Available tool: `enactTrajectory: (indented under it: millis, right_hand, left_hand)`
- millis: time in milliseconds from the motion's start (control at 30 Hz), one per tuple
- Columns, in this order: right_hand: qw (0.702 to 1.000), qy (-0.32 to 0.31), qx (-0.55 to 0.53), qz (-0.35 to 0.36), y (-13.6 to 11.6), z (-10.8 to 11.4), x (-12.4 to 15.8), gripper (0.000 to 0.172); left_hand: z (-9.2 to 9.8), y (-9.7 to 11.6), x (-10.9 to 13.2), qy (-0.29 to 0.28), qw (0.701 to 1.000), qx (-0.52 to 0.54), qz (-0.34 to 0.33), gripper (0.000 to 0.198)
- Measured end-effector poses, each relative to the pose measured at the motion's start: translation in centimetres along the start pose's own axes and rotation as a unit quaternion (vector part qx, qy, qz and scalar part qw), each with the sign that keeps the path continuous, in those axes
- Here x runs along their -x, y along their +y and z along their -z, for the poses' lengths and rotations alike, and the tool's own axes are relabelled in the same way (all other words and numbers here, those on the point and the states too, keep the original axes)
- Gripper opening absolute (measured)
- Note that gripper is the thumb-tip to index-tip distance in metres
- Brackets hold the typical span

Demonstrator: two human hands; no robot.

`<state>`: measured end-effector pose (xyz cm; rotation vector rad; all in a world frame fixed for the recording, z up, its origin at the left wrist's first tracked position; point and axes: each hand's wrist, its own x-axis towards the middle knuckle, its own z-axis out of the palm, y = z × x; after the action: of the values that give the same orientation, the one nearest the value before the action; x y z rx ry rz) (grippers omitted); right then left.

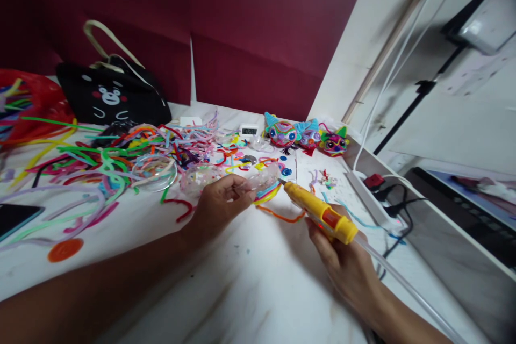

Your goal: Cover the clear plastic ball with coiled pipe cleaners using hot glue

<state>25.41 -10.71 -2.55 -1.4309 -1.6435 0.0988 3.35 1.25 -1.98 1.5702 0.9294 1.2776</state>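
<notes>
My right hand (pixel 342 252) is wrapped round a yellow hot glue gun (pixel 314 207), with a long clear glue stick (pixel 403 279) coming out of its back end. The gun's nozzle points left, close to a clear plastic piece (pixel 264 176). Between thumb and fingers, my left hand (pixel 223 199) pinches that clear piece; its exact shape is blurred. Blue, pink and yellow pipe cleaners (pixel 268 194) show just below the piece, and whether they are attached I cannot tell. An orange pipe cleaner (pixel 282 219) lies on the table under the nozzle.
Tangled pipe cleaners (pixel 108 166) and a clear round dish (pixel 155 172) cover the left, near a black bag (pixel 113 94) and a phone (pixel 18 220). Colourful decorated figures (pixel 282 131) and a small digital clock (pixel 249 130) stand behind. A power strip (pixel 377 201) with cables runs along the right.
</notes>
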Motion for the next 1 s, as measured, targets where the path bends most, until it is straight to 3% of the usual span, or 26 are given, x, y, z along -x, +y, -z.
enactTrajectory:
  millis: [267,733,1000]
  right_hand:
    - [1.000,-0.015,0.017,0.014,-1.1,0.4,-0.2,0.002]
    - [0.999,0.008,-0.043,-0.021,0.7,-0.1,0.1,0.014]
    - [0.998,-0.009,-0.036,-0.050,1.6,0.0,0.1,0.017]
  left_hand:
    - [0.1,0.0,0.0,-0.003,1.000,0.005,0.005,0.019]
    - [0.1,0.1,0.0,-0.002,1.000,0.028,0.001,0.016]
    - [0.0,0.4,0.1,0.007,0.998,0.058,0.006,0.017]
